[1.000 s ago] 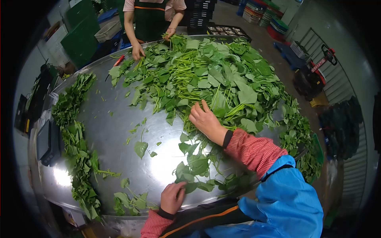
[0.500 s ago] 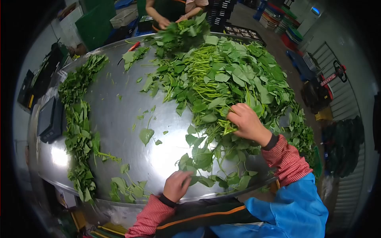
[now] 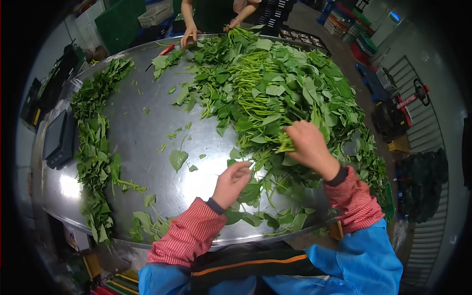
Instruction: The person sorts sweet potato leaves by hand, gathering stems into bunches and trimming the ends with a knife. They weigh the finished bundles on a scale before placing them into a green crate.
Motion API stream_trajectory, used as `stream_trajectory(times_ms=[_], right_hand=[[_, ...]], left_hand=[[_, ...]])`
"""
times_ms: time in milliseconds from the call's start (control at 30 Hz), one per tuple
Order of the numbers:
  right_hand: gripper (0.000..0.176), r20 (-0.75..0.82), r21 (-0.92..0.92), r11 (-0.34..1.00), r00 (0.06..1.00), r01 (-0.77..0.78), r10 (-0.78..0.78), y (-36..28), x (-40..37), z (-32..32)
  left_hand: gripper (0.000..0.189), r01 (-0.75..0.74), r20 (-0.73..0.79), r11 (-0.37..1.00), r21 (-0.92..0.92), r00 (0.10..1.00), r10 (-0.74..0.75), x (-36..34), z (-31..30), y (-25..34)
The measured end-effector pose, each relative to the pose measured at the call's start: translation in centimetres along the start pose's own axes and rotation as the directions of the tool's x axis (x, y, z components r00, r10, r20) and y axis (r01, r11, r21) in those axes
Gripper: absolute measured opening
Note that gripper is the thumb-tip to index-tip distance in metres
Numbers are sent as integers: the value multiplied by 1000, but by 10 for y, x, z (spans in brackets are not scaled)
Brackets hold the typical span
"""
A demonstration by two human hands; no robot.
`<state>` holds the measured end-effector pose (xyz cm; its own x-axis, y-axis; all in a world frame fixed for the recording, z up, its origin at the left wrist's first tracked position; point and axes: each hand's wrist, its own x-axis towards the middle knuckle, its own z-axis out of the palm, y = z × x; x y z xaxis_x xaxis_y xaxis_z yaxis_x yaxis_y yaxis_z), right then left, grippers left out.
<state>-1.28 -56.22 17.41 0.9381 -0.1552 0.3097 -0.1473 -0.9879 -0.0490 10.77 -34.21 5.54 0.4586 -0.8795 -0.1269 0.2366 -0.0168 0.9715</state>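
My right hand (image 3: 309,147) is closed round the cut ends of a bunch of leafy green stems (image 3: 285,141), just above the near side of a large pile of leafy greens (image 3: 275,91). The greens look like sweet potato leaves. Left of it, my left hand (image 3: 234,183) is raised over the steel table, its fingers curled together near the bunch's stem ends; whatever they pinch is too small to make out. Below both hands, loose leafy stems (image 3: 280,219) straggle along the near edge of the steel table (image 3: 142,162).
A long row of greens (image 3: 93,167) lines the table's left side, beside a dark scale-like box (image 3: 59,140). Scraps and a single leaf (image 3: 178,160) lie mid-table. A red-handled tool (image 3: 167,49) rests at the far edge, near a co-worker's hands (image 3: 189,37). Crates (image 3: 275,17) stand behind.
My left hand has moved up and forward, closer to the right. The right hand has lifted slightly with the bunch. Across the table, the co-worker's hands have moved apart and their bunch has been lowered.
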Motion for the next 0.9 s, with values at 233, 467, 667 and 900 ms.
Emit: stream_trajectory(times_ms=[233, 467, 667, 900], right_hand=[[8, 118, -473, 866, 962, -164, 247, -25, 11, 100], [18, 21, -74, 992, 994, -102, 104, -21, -28, 45], [27, -169, 510, 760, 819, -404, 549, 14, -116, -40], [16, -88, 805, 439, 650, -400, 755, 5, -153, -110]], left_hand=[[28, 78, 7, 992, -102, 997, -77, 0, 17, -20], [23, 146, -159, 965, -219, 970, -183, -22, -4, -36], [25, 248, -100, 952, -177, 958, -268, -41, -6, -44], [34, 60, 174, 995, -77, 984, -46, -25, 19, 22]])
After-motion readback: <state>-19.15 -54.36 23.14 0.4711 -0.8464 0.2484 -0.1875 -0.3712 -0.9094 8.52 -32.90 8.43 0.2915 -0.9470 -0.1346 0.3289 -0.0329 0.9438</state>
